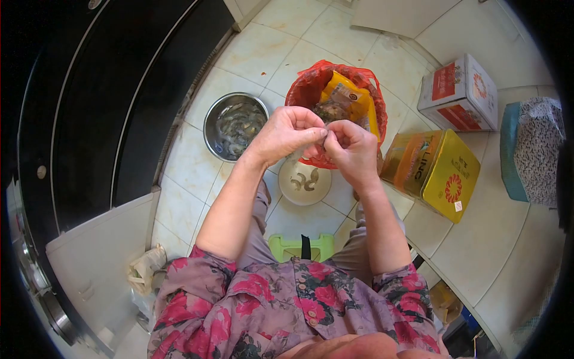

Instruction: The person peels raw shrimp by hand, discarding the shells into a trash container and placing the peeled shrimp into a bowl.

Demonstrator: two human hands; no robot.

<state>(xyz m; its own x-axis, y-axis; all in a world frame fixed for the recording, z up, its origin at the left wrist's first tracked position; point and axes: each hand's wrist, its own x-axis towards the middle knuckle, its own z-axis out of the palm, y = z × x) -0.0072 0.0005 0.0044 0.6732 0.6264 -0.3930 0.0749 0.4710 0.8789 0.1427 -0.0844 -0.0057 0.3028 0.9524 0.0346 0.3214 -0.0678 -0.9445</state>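
My left hand (288, 133) and my right hand (354, 151) meet fingertip to fingertip over the near rim of a red bag-lined bin (299, 90). Both are closed in a pinch on a small greyish shrimp, mostly hidden by the fingers. Below them, a white bowl (288, 194) on the floor holds several peeled shrimp (308, 179). To the left stands a steel bowl (210, 139) with many grey unpeeled shrimp (239, 127) in it. Inside the bin lie a yellow packet (347, 96) and dark scraps.
A green plastic stool (323, 246) shows between my legs. At right are a yellow tin (457, 173), a white and red carton (460, 90) and a speckled bag (538, 143). Black cabinet fronts (137, 78) line the left. A plastic bag (146, 269) lies at lower left on the tiled floor (239, 54).
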